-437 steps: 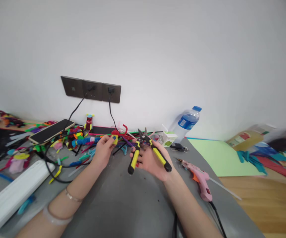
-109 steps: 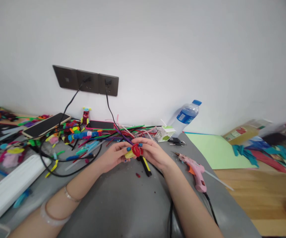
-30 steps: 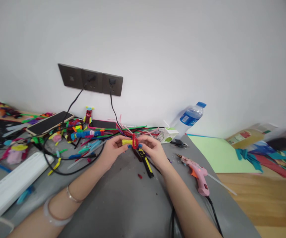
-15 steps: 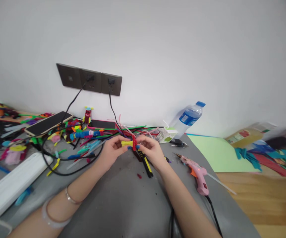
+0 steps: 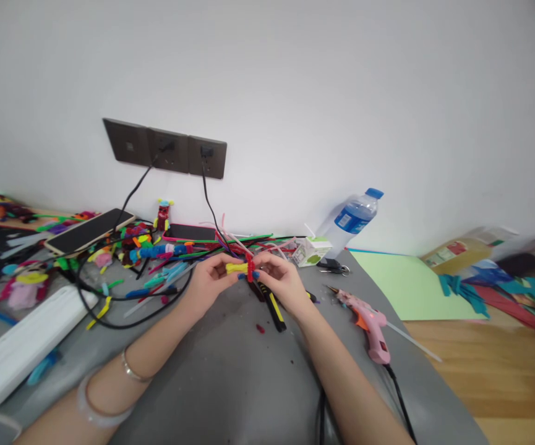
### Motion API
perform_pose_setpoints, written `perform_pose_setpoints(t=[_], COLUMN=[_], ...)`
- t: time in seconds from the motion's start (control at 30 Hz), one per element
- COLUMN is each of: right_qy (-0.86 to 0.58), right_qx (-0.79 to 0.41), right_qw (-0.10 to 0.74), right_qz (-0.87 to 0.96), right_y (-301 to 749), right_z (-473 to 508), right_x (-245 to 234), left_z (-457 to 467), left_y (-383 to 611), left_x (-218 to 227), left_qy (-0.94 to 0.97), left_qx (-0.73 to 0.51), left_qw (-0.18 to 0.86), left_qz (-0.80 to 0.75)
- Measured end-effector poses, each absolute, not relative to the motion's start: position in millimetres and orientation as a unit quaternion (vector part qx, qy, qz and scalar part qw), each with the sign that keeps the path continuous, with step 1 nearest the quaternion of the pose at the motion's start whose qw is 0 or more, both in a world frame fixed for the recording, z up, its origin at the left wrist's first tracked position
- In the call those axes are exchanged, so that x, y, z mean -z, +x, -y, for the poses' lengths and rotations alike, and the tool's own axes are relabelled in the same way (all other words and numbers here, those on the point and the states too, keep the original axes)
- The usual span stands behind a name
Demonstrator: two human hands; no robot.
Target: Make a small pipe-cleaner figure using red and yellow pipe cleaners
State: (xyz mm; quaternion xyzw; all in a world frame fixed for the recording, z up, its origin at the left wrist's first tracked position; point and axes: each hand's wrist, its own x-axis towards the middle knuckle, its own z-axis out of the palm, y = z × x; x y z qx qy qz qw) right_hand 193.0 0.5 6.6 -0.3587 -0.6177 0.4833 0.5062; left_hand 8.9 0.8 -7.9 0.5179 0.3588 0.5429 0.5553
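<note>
My left hand pinches a small yellow pipe-cleaner piece between thumb and fingers. Against its right end sits a red pipe-cleaner piece, gripped by the fingertips of my right hand. The two pieces touch; whether they are joined I cannot tell. Below the hands, a black and yellow utility knife lies on the grey table. To the right of my right hand rests a pink glue gun with a glue stick out of its back.
Pipe cleaners and small figures crowd the left, with a phone, black cables and a white power strip. Along the back stand a drink carton and a tilted water bottle. Keys and green paper lie right.
Both hands keep nearly the same pose on the yellow and red pieces. The view has shifted very slightly. At the far right edge, a dark blurred shape has come in.
</note>
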Motion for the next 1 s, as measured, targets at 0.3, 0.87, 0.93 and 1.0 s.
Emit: perform_pose_setpoints(t=[0.3,0.87,0.93,1.0], right_qy=[-0.372,-0.315,-0.311,-0.304], right_qx=[-0.468,-0.381,-0.378,-0.379], right_qw=[0.531,0.561,0.564,0.564], right_qz=[0.600,0.663,0.665,0.668], right_y=[194,190,189,190], right_z=[2,-1,-1,-1], right_x=[-11,-4,-4,-4], left_z=[-5,-6,-6,-6], left_y=[14,14,13,12], left_x=[6,10,11,11], left_qy=[0.410,0.457,0.465,0.473], left_qx=[-0.574,-0.559,-0.561,-0.561], left_qw=[0.627,0.616,0.607,0.598], left_qz=[-0.331,-0.314,-0.317,-0.323])
